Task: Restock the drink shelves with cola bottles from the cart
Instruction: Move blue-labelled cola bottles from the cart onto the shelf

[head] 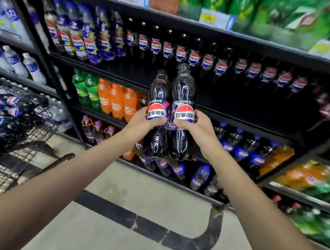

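Observation:
My left hand (141,121) grips a dark cola bottle (160,93) round its red, white and blue label. My right hand (197,126) grips a second, slightly taller cola bottle (184,88) the same way. Both bottles stand upright, side by side and touching, held in front of the drink shelf (237,115). That shelf carries a back row of cola bottles (194,57) with a dark free strip in front of them. The black wire cart (13,127) at the left holds several more cola bottles lying on their sides.
Shelves above carry orange and green bottles; shelves below hold green, orange and blue-labelled bottles. White water bottles (13,62) fill the left rack. A curved dark band (214,231) crosses the pale floor beneath my arms.

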The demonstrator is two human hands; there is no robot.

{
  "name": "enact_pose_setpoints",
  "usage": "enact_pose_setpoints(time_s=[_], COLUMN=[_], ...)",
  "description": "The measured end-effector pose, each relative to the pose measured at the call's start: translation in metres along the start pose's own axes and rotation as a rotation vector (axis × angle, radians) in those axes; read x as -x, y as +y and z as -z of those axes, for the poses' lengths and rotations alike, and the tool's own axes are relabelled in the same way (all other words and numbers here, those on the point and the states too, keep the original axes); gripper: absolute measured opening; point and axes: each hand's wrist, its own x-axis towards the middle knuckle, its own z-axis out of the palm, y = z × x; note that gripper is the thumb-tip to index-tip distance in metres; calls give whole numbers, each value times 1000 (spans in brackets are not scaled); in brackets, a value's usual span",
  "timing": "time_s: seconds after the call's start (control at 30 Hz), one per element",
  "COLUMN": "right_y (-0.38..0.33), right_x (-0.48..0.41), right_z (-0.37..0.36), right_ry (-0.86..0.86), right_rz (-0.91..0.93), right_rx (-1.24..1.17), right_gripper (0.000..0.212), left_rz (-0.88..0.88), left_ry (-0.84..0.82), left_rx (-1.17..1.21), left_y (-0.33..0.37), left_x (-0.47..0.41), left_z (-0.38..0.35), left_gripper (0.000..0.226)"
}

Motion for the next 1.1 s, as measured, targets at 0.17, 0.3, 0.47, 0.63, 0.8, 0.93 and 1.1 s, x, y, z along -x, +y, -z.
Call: enact_pose_setpoints(time_s=[0.17, 0.3, 0.47, 0.63, 0.8, 0.93, 1.1], right_y=[19, 45, 76, 99, 109, 109, 101], right_x=[-5, -16, -28, -46, -71, -99, -142], right_z=[90, 154, 214, 255, 277, 287, 292], right_ry=[61, 103, 92, 92, 119, 179, 257], right_rz=[-36, -58, -78, -65, -65, -45, -12], right_rx=[-17, -23, -13, 7, -21, 0, 9], right_gripper=[26, 23, 28, 38, 47, 56, 59], left_rz=[-8, 22, 59, 23, -28, -71, -145], left_ry=[-48, -80, -85, -121, -105, -135, -167], left_rx=[14, 44, 3, -50, -159, -220, -212], left_y=[16, 15, 2, 1, 8, 16, 24], left_x=[-24, -44, -70, -89, -125, -162, -215], left_z=[-89, -159, -223, -265, -284, -289, -295], left_gripper=[43, 37, 59, 64, 53, 75, 73])
